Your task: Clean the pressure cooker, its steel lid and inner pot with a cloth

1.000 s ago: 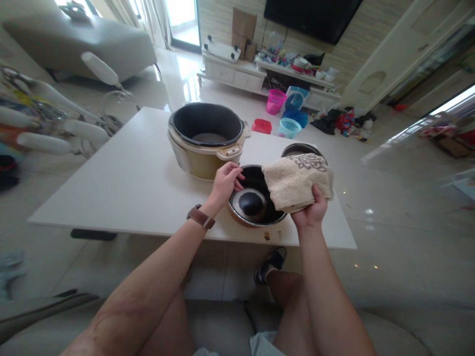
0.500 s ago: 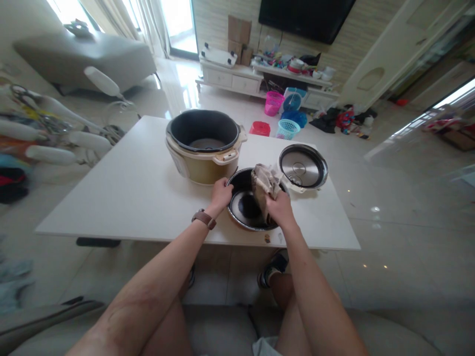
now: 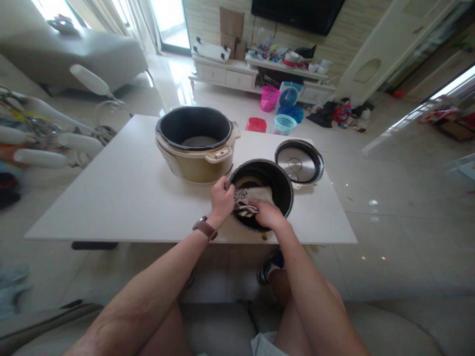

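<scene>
A dark inner pot (image 3: 284,190) is tilted near the table's front edge, its opening turned toward me. My left hand (image 3: 222,200) is closed on the pot's left rim. Inside the pot, my right hand (image 3: 267,214) grips a light patterned cloth (image 3: 256,197) that lies against the inner wall; some of its fingers are hidden in the folds. Behind and to the left stands the cooker body (image 3: 196,165), gold and cream with a dark open well. The round lid (image 3: 300,162) rests upside down to the right of the pot, its metal inside facing up.
All of these are on a white table (image 3: 122,198). A small brown bit (image 3: 263,237) lies by its front edge. Beyond the table, baskets, including a pink one (image 3: 269,99), are on the floor before a white cabinet (image 3: 222,74). A white-armed lamp (image 3: 89,79) is at the left.
The inner pot has tipped toward me in my left hand. My right hand has moved down and left, carrying the cloth from the right rim into the pot.
</scene>
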Motion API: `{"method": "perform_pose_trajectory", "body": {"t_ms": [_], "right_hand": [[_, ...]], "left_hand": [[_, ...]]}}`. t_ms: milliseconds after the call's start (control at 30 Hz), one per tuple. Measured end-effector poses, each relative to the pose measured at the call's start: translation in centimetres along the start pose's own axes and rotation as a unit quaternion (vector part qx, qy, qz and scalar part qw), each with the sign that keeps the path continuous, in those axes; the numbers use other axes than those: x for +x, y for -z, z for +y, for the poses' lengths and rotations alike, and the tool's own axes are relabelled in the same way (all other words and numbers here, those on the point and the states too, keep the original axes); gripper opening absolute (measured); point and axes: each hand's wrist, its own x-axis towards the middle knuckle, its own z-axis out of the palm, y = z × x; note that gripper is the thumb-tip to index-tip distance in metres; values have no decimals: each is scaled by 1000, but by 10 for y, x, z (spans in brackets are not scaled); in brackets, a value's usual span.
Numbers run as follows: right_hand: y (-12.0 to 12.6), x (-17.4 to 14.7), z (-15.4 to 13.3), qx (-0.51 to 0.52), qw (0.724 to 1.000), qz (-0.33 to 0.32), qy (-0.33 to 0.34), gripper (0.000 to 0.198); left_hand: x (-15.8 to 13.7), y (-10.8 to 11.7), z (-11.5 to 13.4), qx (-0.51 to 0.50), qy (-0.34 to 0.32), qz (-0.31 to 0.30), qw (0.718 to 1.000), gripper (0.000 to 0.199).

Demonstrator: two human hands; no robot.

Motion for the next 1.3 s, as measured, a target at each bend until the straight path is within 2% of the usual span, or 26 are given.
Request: {"method": "perform_pose_trajectory", "body": {"t_ms": [167, 367, 500, 700, 867, 967, 1133, 1300], "right_hand": [[6, -4, -3, -49, 998, 29, -10, 63], [3, -1, -11, -21, 999, 25, 2, 54], [-3, 0, -9, -27, 1000, 12, -6, 48], [-16, 4, -11, -78, 997, 27, 0, 47], [-23, 4, -12, -115, 993, 23, 36, 45], [-24, 2, -13, -121, 990, 33, 60, 44], [-21, -1, -17, -132, 989, 35, 64, 43], [-24, 1, -17, -134, 989, 48, 49, 41]], "left_hand": [[-17, -15, -1, 12, -53, 42, 998, 31], [-27, -23, 1, 19, -78, 54, 995, 33], [-19, -16, 6, 32, -84, 25, 996, 37], [3, 4, 9, 85, -81, -28, 993, 46], [18, 16, 12, 121, -97, -12, 988, 34], [26, 22, 16, 88, -107, -8, 990, 13], [31, 26, 14, 25, -146, -74, 986, 29], [21, 17, 8, 1, -147, -50, 988, 27]]}}
